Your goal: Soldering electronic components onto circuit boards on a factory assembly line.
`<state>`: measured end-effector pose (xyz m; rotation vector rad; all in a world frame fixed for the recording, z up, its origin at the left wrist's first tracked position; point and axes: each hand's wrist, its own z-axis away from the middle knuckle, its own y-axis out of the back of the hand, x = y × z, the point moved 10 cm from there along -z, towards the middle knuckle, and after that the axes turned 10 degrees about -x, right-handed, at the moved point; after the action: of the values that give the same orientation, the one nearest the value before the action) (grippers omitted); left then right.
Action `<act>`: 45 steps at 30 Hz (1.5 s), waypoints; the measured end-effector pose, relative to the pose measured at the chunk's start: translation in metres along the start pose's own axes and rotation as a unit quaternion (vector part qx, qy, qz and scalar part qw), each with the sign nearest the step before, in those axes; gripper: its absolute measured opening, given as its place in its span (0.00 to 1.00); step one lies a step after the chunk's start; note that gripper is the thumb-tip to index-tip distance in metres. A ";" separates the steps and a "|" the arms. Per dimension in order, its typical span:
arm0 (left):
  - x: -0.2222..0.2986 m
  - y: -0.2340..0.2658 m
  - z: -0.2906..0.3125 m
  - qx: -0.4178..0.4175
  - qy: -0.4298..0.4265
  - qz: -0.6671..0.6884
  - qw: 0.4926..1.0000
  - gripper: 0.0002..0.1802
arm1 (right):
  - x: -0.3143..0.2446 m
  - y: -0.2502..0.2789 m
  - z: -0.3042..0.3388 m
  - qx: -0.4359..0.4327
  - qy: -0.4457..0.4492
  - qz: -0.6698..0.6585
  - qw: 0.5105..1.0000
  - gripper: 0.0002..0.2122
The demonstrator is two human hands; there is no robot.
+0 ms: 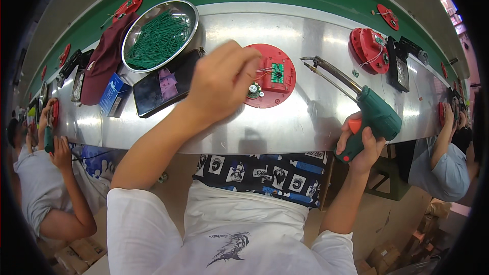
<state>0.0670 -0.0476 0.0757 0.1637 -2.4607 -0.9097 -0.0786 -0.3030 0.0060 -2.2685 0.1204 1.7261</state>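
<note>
L hand point(223, 75): curled, can't tell grip
R hand point(364, 155): gripping soldering gun point(379, 113), ctr-rt
Red disc point(279, 87), ctr: prob. light, fragile; hold rim

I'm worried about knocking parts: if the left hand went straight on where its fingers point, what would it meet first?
Probably the red disc, whose left side the left hand overlaps in view; depth is unclear, so it might pass above.

Lettering on blue box point(114, 94), white shirt point(244, 224), shorts point(262, 174)
</note>
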 end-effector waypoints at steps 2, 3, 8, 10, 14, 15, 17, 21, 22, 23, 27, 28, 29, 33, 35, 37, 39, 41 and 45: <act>0.000 0.027 -0.005 0.058 0.015 -0.018 0.998 0.05 | 0.000 0.000 0.000 0.001 0.007 0.001 1.000 0.23; 0.003 0.031 -0.006 0.059 0.015 -0.016 0.998 0.05 | -0.001 0.000 0.001 0.001 0.015 0.001 1.000 0.24; 0.023 0.001 0.001 -0.039 -0.049 -0.019 0.998 0.09 | -0.005 -0.009 0.007 -0.041 0.038 0.031 0.998 0.26; 0.016 -0.012 0.008 -0.063 -0.031 -0.009 0.997 0.09 | -0.007 -0.014 0.009 -0.067 0.033 0.040 0.996 0.27; 0.009 -0.031 0.012 -0.123 -0.021 -0.029 0.992 0.08 | -0.004 -0.022 0.012 -0.100 -0.003 0.033 0.994 0.20; 0.009 -0.031 0.013 -0.120 -0.020 -0.026 0.992 0.08 | -0.001 -0.022 0.013 -0.100 -0.022 0.033 0.994 0.20; 0.009 -0.032 0.013 -0.122 -0.019 -0.028 0.992 0.08 | -0.001 -0.024 0.013 -0.103 -0.026 0.034 0.994 0.20; 0.009 -0.034 0.013 -0.119 -0.023 -0.029 0.992 0.08 | 0.000 -0.026 0.012 -0.093 -0.039 0.039 0.994 0.20; 0.009 -0.035 0.013 -0.120 -0.023 -0.028 0.992 0.08 | -0.001 -0.026 0.012 -0.093 -0.040 0.040 0.994 0.20; 0.009 -0.034 0.012 -0.119 -0.022 -0.030 0.992 0.08 | -0.001 -0.027 0.011 -0.098 -0.043 0.042 0.993 0.20; 0.008 -0.034 0.013 -0.118 -0.016 -0.026 0.993 0.07 | -0.002 -0.029 0.010 -0.100 -0.040 0.044 0.993 0.20; 0.008 -0.035 0.012 -0.119 -0.017 -0.025 0.992 0.07 | -0.003 -0.029 0.011 -0.099 -0.039 0.044 0.993 0.20; 0.008 -0.034 0.012 -0.117 -0.017 -0.024 0.993 0.07 | -0.002 -0.029 0.011 -0.096 -0.049 0.043 0.993 0.20; 0.008 -0.034 0.012 -0.114 -0.012 -0.026 0.993 0.07 | 0.002 -0.026 0.013 -0.085 -0.062 0.037 0.994 0.20; 0.007 -0.035 0.012 -0.107 -0.020 -0.030 0.994 0.06 | 0.002 -0.025 0.013 -0.082 -0.061 0.033 0.994 0.20; 0.007 -0.035 0.012 -0.100 -0.027 -0.034 0.994 0.05 | 0.003 -0.025 0.012 -0.081 -0.059 0.030 0.995 0.20; 0.006 -0.036 0.013 -0.102 -0.021 -0.028 0.994 0.04 | 0.003 -0.024 0.012 -0.075 -0.060 0.029 0.995 0.20; 0.006 -0.036 0.012 -0.102 -0.021 -0.028 0.994 0.04 | 0.004 -0.024 0.013 -0.072 -0.063 0.030 0.995 0.20; 0.007 -0.036 0.012 -0.099 -0.026 -0.027 0.994 0.04 | 0.002 -0.025 0.013 -0.057 -0.062 0.029 0.996 0.20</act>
<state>0.0530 -0.0699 0.0478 0.1391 -2.4040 -1.1886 -0.0841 -0.2758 0.0057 -2.2498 0.0646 1.9451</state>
